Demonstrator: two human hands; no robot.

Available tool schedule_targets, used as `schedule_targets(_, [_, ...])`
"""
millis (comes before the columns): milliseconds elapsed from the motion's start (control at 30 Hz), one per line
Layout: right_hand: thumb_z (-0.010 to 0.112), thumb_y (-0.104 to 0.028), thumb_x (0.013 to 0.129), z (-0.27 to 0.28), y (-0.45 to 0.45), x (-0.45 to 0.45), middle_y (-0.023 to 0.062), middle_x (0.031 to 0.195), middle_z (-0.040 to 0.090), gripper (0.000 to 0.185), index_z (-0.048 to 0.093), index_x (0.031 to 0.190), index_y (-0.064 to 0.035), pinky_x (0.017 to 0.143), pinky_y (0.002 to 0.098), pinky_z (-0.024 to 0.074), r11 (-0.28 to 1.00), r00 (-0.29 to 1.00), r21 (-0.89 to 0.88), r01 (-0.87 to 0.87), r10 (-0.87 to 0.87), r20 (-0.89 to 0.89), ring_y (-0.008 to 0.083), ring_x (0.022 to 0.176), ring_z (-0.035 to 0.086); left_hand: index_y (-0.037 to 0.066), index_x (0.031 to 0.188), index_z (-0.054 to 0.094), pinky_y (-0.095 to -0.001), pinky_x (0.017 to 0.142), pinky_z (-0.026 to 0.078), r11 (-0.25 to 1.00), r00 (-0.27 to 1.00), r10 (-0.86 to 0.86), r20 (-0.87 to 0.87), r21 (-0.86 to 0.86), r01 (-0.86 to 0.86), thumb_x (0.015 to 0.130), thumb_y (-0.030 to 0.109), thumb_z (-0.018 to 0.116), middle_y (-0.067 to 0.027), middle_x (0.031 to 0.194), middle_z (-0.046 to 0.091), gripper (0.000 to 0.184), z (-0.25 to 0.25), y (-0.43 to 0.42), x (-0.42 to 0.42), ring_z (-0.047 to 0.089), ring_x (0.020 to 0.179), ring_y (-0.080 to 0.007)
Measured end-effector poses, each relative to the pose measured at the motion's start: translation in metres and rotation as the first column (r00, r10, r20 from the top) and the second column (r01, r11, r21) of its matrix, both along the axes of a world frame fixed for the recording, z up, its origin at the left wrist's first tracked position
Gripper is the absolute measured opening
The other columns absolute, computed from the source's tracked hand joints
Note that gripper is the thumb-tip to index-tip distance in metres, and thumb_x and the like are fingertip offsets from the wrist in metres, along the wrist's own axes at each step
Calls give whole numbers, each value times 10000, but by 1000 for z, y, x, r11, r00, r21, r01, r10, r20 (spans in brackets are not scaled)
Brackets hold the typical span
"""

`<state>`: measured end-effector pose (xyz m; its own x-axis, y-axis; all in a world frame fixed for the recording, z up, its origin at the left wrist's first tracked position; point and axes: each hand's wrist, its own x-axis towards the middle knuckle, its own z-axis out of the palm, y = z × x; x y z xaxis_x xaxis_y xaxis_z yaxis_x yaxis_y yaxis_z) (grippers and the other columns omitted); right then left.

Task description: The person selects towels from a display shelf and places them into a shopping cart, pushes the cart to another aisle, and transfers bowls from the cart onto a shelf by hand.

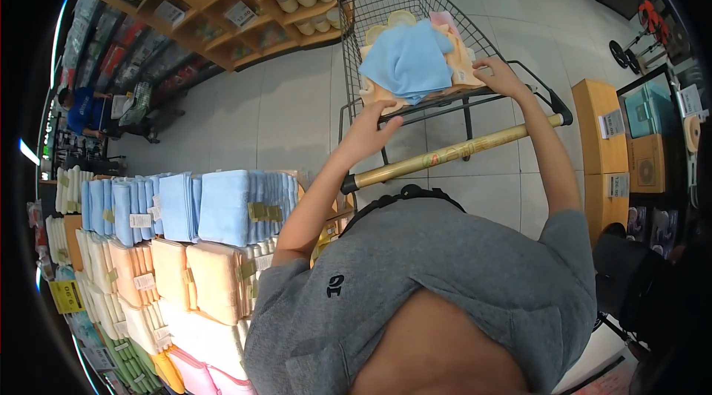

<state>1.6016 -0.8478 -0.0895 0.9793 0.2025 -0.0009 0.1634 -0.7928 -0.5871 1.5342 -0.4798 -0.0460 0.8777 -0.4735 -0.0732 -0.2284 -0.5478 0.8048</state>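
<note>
A light blue towel [408, 57] lies rumpled over a peach towel [466, 61] in a black wire shopping cart [348, 35]. My left hand [371, 129] is at the near left of the basket, its thumb apart from its fingers and its fingertips by the peach cloth's edge. At the near right side, my right hand [500, 76] has its bent fingers at the peach towel, with a gap beside the thumb. Neither hand visibly grips anything. Pale yellow rounded shapes [401, 18] and a bit of pink cloth [443, 20] show behind the towels.
The cart's golden handle bar [460, 150] crosses between my body and the basket. Stacks of folded blue towels [224, 206] and peach towels [211, 276] stand at my left. Beyond is a wooden shelf [230, 61] with bowls and cups. A person in blue [81, 113] is far left; wooden shelving [597, 128] stands right.
</note>
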Motion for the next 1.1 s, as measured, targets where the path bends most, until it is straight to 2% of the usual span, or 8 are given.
schedule_targets(67, [603,-270,893,2,-11,-25,142,1043,644,310,632,1084,-27,901,356,457,979,989,162,121,-133,68,274,1019,590,35,1262,542,-424,987,422,998,956,-38,292,58,22,911,318,622,-259,1294,509,459,5,0,-45,522,1188,-388])
schedule_targets(167, [592,-250,905,-15,-27,-51,138,1011,632,283,622,1067,-20,867,346,464,928,973,296,224,-197,-119,261,966,589,64,1274,538,-453,1028,377,968,962,-54,267,250,-15,919,333,605,-255,1355,458,451,8,-3,-78,468,1238,-400])
schedule_targets(267, [572,-232,923,-6,-5,-62,134,990,621,261,613,1054,-10,847,338,465,972,978,118,204,-208,22,255,945,589,67,1294,522,-491,1061,330,977,924,-19,382,205,-64,872,453,633,-244,1403,397,583,15,-5,-78,397,1290,-406])
schedule_targets(467, [606,-192,891,14,26,-97,187,1029,615,269,587,1072,5,859,422,462,944,927,-72,321,-297,229,366,988,574,160,1369,461,-525,1079,299,911,845,-252,472,410,42,709,612,722,-228,1492,264,841,21,9,-82,310,1360,-402])
schedule_targets(667, [592,-201,911,27,61,-132,183,1059,622,306,551,1157,-24,845,426,469,869,879,-185,460,-416,233,343,1015,582,185,1407,412,-511,1056,338,937,893,-197,405,346,50,695,572,757,-223,1493,262,881,20,30,-87,353,1331,-398])
schedule_targets(800, [589,-219,915,40,87,-148,186,1003,647,370,530,1240,-52,795,419,496,816,856,-267,513,-511,83,328,941,630,175,1423,388,-507,1061,337,924,920,-238,311,364,116,711,538,757,-225,1512,225,880,25,46,-87,335,1349,-389])
schedule_targets(933, [597,-221,899,40,107,-161,230,938,655,413,522,1259,-33,726,451,504,811,834,-202,550,-548,71,392,853,641,204,1406,412,-458,1053,367,894,941,-248,229,429,131,708,469,789,-182,1519,236,836,30,57,-85,374,1326,-352])
schedule_targets(1100, [616,-235,888,35,115,-146,207,910,661,456,485,1292,-70,719,450,504,806,817,-175,565,-576,-20,380,858,641,180,1377,451,-434,1032,398,904,944,-235,233,408,124,678,443,810,-161,1517,262,829,30,65,-70,417,1297,-330])
